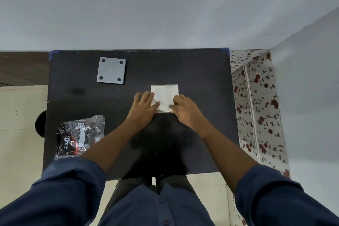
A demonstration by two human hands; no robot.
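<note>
A white square of folded paper or napkin (165,95) lies on the black table (201,79), a little right of centre. My left hand (145,106) rests on its near left corner with fingers spread flat and the thumb over the paper. At its near right edge my right hand (185,110) presses down, fingertips on the paper. Both hands cover the near part of the sheet.
A grey square plate (111,73) with a dark dot at each corner lies at the back left. A crumpled clear and black plastic wrapper (78,136) sits near the front left edge. A flowered cloth cabinet (256,106) stands right of the table.
</note>
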